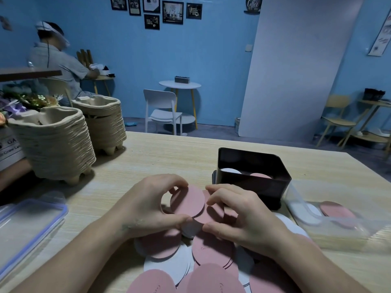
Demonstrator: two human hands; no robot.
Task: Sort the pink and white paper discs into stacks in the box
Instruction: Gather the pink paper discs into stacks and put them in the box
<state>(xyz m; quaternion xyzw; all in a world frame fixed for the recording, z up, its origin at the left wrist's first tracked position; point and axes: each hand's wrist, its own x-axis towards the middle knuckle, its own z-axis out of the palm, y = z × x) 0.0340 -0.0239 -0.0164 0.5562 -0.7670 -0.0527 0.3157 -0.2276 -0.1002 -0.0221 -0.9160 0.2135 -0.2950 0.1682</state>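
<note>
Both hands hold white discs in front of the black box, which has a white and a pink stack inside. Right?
No: the head view shows the left hand and right hand holding pink discs, not white. The black box does hold a white stack and a pink stack.

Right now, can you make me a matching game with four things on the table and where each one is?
Things:
1 black box
2 tray stacks
3 blue-rimmed lid
4 pink discs

Places:
A lying flat at the near left
B pinched between the left hand and the right hand
C far left, standing tall
D just behind the hands, with a white stack and a pink stack inside

Pairs: 1-D, 2-C, 3-A, 4-B
</note>
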